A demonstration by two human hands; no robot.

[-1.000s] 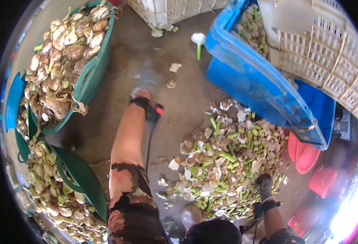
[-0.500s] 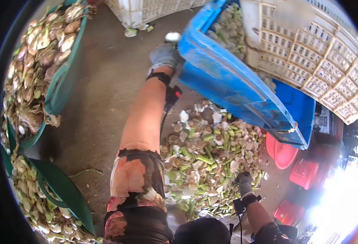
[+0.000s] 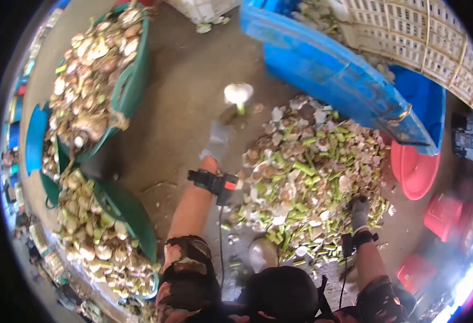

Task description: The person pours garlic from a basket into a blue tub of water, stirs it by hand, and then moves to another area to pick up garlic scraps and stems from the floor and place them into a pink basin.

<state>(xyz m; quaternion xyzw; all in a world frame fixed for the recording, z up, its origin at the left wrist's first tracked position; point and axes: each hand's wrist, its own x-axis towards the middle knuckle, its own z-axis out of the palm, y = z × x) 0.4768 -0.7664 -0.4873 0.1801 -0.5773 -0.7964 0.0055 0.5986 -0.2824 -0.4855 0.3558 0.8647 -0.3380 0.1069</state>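
A white garlic bulb (image 3: pixel 238 92) with a short green stem shows just beyond my left hand (image 3: pixel 219 141). That hand wears a grey glove and is smeared by motion, so its fingers and any contact with the bulb cannot be made out. At the right edge of a heap of cut green stems and papery skins (image 3: pixel 306 177) is my right hand (image 3: pixel 360 212), in a grey glove with dark fingers. Its fingers are bunched together, and what they hold, if anything, is too small to tell.
Green tubs (image 3: pixel 131 89) of garlic stand on the left. A blue crate (image 3: pixel 338 67) holding bulbs is at the upper right, beside a white slatted crate (image 3: pixel 435 40). Red containers (image 3: pixel 443 215) lie on the right. Cables hang from both wrists.
My left hand has drawn back from beside the blue crate toward my body. The bulb now shows lower in view, apart from the crate. The whole view has shifted; my right hand remains by the heap.
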